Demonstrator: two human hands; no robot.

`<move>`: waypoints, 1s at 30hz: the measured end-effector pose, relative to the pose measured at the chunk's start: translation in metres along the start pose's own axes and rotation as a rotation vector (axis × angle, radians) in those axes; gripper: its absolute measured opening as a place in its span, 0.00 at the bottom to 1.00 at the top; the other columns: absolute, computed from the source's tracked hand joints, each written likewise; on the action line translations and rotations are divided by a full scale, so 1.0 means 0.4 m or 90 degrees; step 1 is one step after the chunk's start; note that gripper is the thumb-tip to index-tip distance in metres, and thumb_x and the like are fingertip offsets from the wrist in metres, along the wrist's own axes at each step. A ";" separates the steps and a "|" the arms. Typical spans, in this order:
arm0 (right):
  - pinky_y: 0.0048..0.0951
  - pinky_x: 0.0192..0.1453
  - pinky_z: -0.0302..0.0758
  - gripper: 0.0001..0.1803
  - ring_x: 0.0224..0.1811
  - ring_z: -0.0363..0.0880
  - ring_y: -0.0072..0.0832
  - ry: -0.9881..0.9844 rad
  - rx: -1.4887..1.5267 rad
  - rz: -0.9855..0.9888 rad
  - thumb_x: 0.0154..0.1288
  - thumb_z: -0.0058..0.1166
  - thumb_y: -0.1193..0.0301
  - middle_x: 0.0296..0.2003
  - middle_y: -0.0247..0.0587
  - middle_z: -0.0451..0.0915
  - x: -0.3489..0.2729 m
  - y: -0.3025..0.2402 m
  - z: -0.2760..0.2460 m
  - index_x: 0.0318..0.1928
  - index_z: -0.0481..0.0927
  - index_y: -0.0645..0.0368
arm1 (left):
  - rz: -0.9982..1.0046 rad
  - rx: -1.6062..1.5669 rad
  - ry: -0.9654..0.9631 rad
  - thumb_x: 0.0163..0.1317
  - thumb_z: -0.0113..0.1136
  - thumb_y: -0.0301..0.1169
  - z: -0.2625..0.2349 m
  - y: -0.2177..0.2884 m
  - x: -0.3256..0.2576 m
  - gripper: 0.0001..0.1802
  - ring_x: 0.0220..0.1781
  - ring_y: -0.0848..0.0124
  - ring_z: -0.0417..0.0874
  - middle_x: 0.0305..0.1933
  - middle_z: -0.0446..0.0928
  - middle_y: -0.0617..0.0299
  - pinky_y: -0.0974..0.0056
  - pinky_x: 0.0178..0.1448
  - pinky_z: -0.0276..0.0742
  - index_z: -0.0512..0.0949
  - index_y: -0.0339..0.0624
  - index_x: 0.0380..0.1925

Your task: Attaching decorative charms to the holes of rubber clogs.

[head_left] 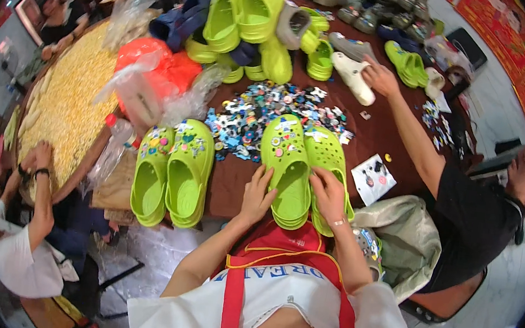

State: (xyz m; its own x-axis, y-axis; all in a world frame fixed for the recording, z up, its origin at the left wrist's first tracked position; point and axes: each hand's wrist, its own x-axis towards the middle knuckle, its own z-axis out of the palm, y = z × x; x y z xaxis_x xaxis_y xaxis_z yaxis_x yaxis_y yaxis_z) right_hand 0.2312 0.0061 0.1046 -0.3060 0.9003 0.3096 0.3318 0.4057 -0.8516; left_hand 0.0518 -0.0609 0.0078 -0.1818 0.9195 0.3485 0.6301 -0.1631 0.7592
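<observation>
Nearest: red apron over white shirt, forearms entering from below. Left hand laid flat, fingers spread, on heel rim of left lime green clog; not gripping. Right hand likewise open, fingers resting on heel of right clog pressed against the first. Both clogs at near edge of dark red table, toes pointing away, small charms fixed on uppers.

Just left: second pair of green clogs, side by side, charms on toes, untouched. White card with a few charms lying right of the held pair. Grey-green bag below table edge at right; contents partly visible at its mouth, too small to identify.

Middle of table: loose pile of mixed charms, spread flat, not contained. Clear plastic bags crumpled at left, over an orange bag; contents hidden.

Farther: heap of green clogs, with blue and grey ones mixed in. Co-worker's hand at right touching a white clog; arm in black sleeve, body cut off by rim. Round tray at left filled with pale yellow grain-like matter, kind unclear; another person's hands at its rim.

Far rows of shoes blurred, picture edges dark
</observation>
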 end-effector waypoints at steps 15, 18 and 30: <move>0.19 0.33 0.71 0.14 0.29 0.74 0.17 0.059 0.158 0.159 0.63 0.50 0.70 0.33 0.37 0.79 -0.027 0.020 0.069 0.47 0.75 0.65 | -0.010 -0.048 0.016 0.58 0.51 0.41 0.019 -0.003 -0.027 0.29 0.60 0.52 0.64 0.63 0.58 0.47 0.57 0.58 0.61 0.63 0.42 0.59; 0.20 0.36 0.72 0.13 0.31 0.75 0.17 0.055 0.160 0.149 0.63 0.50 0.71 0.33 0.36 0.78 0.021 0.022 0.074 0.47 0.75 0.65 | -0.008 -0.038 0.001 0.58 0.52 0.40 0.019 -0.010 -0.012 0.29 0.60 0.52 0.64 0.63 0.58 0.47 0.56 0.58 0.61 0.63 0.42 0.59; 0.18 0.35 0.70 0.13 0.32 0.72 0.15 0.049 0.255 0.190 0.63 0.51 0.70 0.32 0.32 0.76 0.090 0.064 0.061 0.46 0.74 0.65 | -0.171 -0.222 -0.049 0.48 0.64 0.37 0.020 0.009 0.008 0.51 0.63 0.51 0.63 0.66 0.53 0.43 0.54 0.64 0.58 0.42 0.37 0.65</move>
State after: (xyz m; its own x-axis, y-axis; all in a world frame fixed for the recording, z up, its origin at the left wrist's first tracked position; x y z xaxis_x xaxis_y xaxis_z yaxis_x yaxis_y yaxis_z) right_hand 0.2069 0.0449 0.0837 -0.1780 0.9830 0.0457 0.0218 0.0504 -0.9985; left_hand 0.0596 -0.0555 0.0071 -0.2392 0.9675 0.0825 0.2735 -0.0144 0.9618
